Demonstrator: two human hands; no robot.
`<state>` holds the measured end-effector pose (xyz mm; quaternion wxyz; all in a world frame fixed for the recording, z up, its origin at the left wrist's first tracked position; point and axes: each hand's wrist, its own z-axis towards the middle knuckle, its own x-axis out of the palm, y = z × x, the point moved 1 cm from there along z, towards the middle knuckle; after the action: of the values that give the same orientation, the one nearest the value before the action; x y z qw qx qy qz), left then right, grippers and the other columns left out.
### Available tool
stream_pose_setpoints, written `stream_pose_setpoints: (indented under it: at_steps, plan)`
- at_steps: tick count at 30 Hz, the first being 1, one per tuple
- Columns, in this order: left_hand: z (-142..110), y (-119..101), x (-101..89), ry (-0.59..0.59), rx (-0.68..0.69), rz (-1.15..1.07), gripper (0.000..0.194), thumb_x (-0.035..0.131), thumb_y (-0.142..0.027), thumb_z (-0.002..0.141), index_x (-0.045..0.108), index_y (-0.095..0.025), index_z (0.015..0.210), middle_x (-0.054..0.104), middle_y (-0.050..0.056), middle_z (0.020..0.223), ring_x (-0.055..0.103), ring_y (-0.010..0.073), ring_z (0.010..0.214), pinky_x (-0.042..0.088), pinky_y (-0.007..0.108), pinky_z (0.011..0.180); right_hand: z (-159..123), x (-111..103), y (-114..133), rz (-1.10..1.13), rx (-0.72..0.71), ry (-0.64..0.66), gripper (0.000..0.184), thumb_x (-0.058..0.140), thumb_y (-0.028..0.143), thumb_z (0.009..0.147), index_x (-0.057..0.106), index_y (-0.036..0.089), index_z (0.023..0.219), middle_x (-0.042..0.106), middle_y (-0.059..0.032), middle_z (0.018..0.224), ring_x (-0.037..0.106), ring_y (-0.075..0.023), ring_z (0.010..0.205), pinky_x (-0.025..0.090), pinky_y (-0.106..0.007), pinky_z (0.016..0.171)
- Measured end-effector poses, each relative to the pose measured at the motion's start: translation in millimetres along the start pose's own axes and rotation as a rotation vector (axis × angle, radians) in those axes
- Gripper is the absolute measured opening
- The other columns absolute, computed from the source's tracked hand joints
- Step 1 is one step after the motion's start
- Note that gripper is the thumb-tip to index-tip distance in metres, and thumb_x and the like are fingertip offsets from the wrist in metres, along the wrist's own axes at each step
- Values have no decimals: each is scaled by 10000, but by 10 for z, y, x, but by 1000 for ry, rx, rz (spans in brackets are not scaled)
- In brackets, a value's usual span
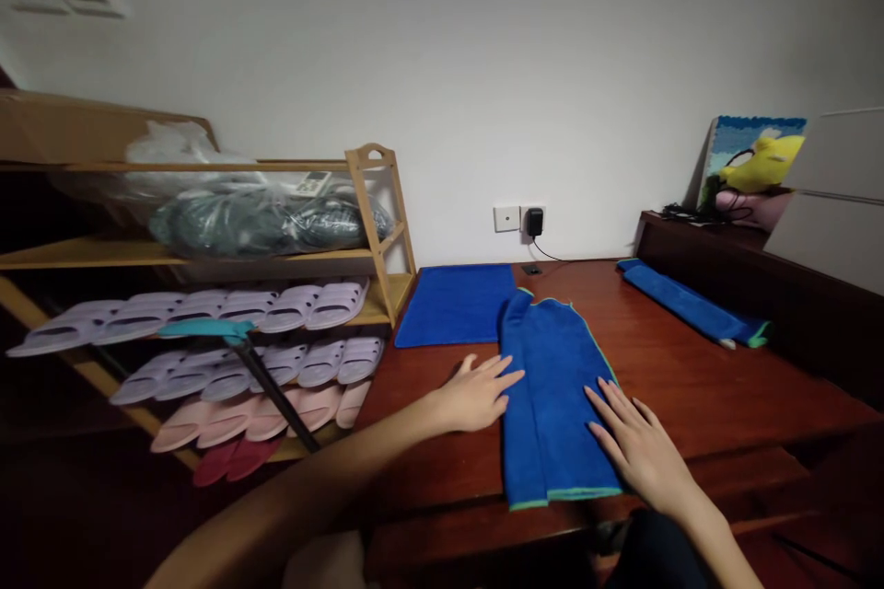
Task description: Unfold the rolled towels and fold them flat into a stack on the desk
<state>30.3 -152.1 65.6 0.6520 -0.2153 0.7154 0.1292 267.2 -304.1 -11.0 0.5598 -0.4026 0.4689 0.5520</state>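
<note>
Left hand [476, 394] is unclenched, palm down, its fingers spread and the fingertips resting on the left side of a blue cloth [563, 386]. Right hand [642, 446] lies loosely flat, fingers extended over the right edge of the same cloth; neither one grips anything. The cloth is on the reddish-brown desk [691, 396], in the lower centre of the frame, its length running away from the person. A lengthwise fold shows along its left side, and green edging trims its right and near edges. Its upper left part meets a second, flat blue cloth [456, 304] just left of centre. At the right of the frame, a narrow folded blue cloth [694, 302] lies slantwise beside a dark raised ledge [746, 271].

A black charger [534, 222] is plugged into the wall above the desk. On the left stands a wooden rack [363, 212] with a plastic-wrapped bundle [262, 221], rows of lilac slippers [338, 304], pink slippers [262, 419] and red slippers [238, 460]. At the upper right, a yellow toy [763, 166] sits near white drawers [835, 175].
</note>
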Motion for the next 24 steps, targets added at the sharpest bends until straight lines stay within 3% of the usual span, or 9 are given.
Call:
stream_pose_setpoints:
  at_steps: [3,7,12,17,20,24]
  plan:
    - [-309,172,47,43,-51,-8,523,293,-235,943,214,-300,1456,206,76,1531,121,260,1411,178,615,1041,6,0,-4,11,7,8,587,218,580,928,277,304,1443,194,-5,1508,206,-173,1386,245,-422,1107]
    - [-397,118,-1,-107,-46,-3,479,222,-300,980,245,-229,1453,153,78,1541,92,234,1417,176,550,1078,10,27,-12,22,14,11,591,225,589,923,283,307,1440,200,-9,1507,212,-178,1384,246,-428,1104]
    - [32,-304,-43,-295,143,-6,496,238,-320,972,307,-131,1425,227,102,1523,157,203,1407,178,390,1123,9,21,-8,21,6,13,589,227,585,924,301,301,1435,229,-11,1501,222,-179,1381,254,-423,1100]
    - [446,-582,160,-231,94,53,555,405,-302,880,374,-59,1378,351,175,1456,322,334,1330,297,465,1049,8,7,-12,0,-1,13,586,221,582,926,311,299,1431,237,-10,1499,234,-178,1378,260,-423,1097]
    - [411,-485,237,-174,27,49,541,367,-336,906,385,-73,1379,377,183,1439,338,326,1323,282,501,1049,4,-1,-10,-11,4,21,587,210,576,930,289,295,1440,229,-2,1501,226,-171,1380,261,-417,1097]
    - [69,-140,173,-154,-15,46,477,347,-360,926,447,-150,1342,369,150,1452,285,271,1360,204,532,1076,-5,2,-8,-17,7,11,590,207,584,927,292,302,1438,221,8,1503,222,-167,1382,263,-413,1095]
